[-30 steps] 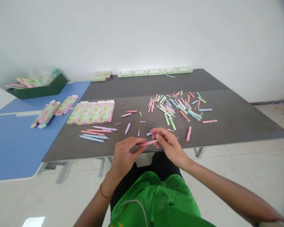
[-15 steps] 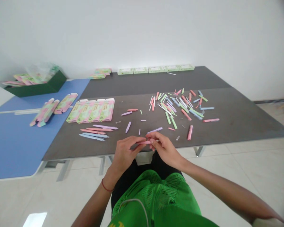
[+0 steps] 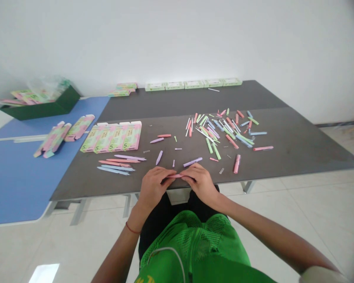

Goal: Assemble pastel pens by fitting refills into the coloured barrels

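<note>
Between my two hands, over the table's front edge, lies a pink pen barrel (image 3: 175, 176) held level. My left hand (image 3: 155, 184) pinches its left end and my right hand (image 3: 201, 183) pinches the right end, so both tips are hidden by fingers. Just beyond my right hand rests a purple pen barrel (image 3: 192, 161). Small purple and green pen parts (image 3: 174, 163) lie ahead of my fingers. To the left is a group of assembled-looking pens (image 3: 118, 163) in purple, red and blue.
Loose pen parts (image 3: 221, 131) and white refills are heaped right of centre. Printed cartons (image 3: 116, 136) stand in a row at left; flat white-green boxes (image 3: 193, 85) line the back edge. A dark green bin (image 3: 44, 109) sits on the blue table (image 3: 14, 177).
My right hand has shifted its grip, its fingers now closed round the right end of the pink barrel. The white bit seen there before is out of sight.
</note>
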{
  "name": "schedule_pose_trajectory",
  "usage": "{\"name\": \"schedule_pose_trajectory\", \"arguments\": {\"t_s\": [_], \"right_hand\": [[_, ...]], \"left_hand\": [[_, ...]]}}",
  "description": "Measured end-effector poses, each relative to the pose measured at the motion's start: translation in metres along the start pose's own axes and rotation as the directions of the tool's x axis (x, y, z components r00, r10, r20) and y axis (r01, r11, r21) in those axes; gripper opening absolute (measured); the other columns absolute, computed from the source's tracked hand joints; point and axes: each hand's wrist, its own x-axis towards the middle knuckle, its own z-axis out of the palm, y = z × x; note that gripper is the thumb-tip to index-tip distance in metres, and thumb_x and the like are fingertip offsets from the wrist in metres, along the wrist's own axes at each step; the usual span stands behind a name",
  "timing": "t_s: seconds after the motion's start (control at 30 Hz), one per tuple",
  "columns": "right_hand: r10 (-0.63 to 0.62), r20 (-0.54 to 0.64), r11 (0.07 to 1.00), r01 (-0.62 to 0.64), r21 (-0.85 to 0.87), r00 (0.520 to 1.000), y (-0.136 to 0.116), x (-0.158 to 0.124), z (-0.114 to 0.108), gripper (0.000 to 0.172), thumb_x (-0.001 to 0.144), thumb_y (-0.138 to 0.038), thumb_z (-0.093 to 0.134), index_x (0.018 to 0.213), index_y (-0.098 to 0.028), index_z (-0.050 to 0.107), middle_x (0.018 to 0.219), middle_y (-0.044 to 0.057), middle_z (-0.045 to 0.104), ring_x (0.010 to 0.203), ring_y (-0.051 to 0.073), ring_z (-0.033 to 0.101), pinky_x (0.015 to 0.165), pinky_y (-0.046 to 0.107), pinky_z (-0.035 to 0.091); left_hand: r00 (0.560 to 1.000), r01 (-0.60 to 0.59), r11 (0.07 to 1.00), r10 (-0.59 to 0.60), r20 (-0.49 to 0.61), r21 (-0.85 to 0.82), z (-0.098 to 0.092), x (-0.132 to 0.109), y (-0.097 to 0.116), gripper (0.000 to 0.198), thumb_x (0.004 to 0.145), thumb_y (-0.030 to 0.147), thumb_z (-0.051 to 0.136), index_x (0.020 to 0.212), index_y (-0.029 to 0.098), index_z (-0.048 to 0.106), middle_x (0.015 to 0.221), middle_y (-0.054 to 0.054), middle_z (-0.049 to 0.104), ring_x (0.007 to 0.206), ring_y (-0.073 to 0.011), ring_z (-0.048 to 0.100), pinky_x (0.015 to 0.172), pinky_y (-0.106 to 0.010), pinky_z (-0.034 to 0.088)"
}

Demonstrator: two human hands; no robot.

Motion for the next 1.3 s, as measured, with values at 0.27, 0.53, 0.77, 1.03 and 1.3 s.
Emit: {"name": "schedule_pose_trajectory", "arguments": {"t_s": [0.27, 0.53, 0.77, 1.03, 1.3], "right_hand": [[-0.126, 0.011, 0.976, 0.126, -0.176, 0.992, -0.002, 0.008, -0.033, 0.018, 0.096, -0.024, 0.07, 0.113, -0.023, 0.076, 0.115, 0.009, 0.077, 0.103, 0.027, 0.066, 0.092, 0.046, 0.056], [-0.058, 0.066, 0.843, 0.084, -0.531, 0.996, 0.013, 0.012, -0.164, 0.022, 0.097, -0.015, 0.061, 0.11, -0.02, 0.078, 0.112, 0.011, 0.078, 0.103, 0.029, 0.066, 0.093, 0.049, 0.054], [0.059, 0.368, 0.68, 0.233, -0.695, 0.928, 0.027, -0.016, -0.198, 0.033, 0.096, -0.004, 0.054, 0.115, -0.018, 0.077, 0.122, 0.012, 0.075, 0.108, 0.031, 0.062, 0.091, 0.046, 0.051], [0.043, 0.209, 0.738, 0.11, -0.666, 0.977, 0.033, -0.01, -0.198, 0.022, 0.1, -0.02, 0.058, 0.111, -0.014, 0.077, 0.112, 0.014, 0.075, 0.1, 0.029, 0.062, 0.086, 0.042, 0.05], [-0.051, 0.385, 0.804, 0.267, -0.532, 0.921, 0.03, 0.001, -0.162, 0.021, 0.101, -0.022, 0.059, 0.107, -0.019, 0.079, 0.104, 0.011, 0.073, 0.095, 0.025, 0.056, 0.082, 0.037, 0.045]], "left_hand": [[0.999, -0.032, 0.993, 0.033, -0.003, 0.112, -0.002, 0.001, -0.007, 0.013, 0.097, 0.025, 0.068, 0.106, 0.022, 0.078, 0.108, -0.005, 0.078, 0.101, -0.0238, 0.066, 0.092, -0.04, 0.055], [0.991, -0.128, 0.983, 0.131, -0.012, 0.133, -0.012, 0.007, -0.003, 0.026, 0.099, 0.027, 0.065, 0.124, 0.023, 0.071, 0.123, -0.007, 0.072, 0.112, -0.0242, 0.064, 0.101, -0.043, 0.053], [0.967, -0.255, 0.949, 0.25, 0.05, 0.184, 0.007, 0.04, 0.041, 0.022, 0.101, 0.026, 0.062, 0.121, 0.024, 0.072, 0.121, -0.006, 0.073, 0.11, -0.0235, 0.064, 0.098, -0.041, 0.052], [0.972, -0.21, 0.877, 0.139, 0.19, 0.431, 0.063, 0.085, 0.087, 0.025, 0.1, 0.019, 0.06, 0.121, 0.025, 0.072, 0.118, -0.006, 0.069, 0.102, -0.0256, 0.058, 0.084, -0.039, 0.049], [0.959, -0.227, 0.865, 0.12, 0.255, 0.446, 0.086, 0.116, 0.083, 0.018, 0.101, 0.023, 0.058, 0.097, 0.022, 0.076, 0.112, -0.009, 0.064, 0.104, -0.0264, 0.053, 0.082, -0.039, 0.046]]}}
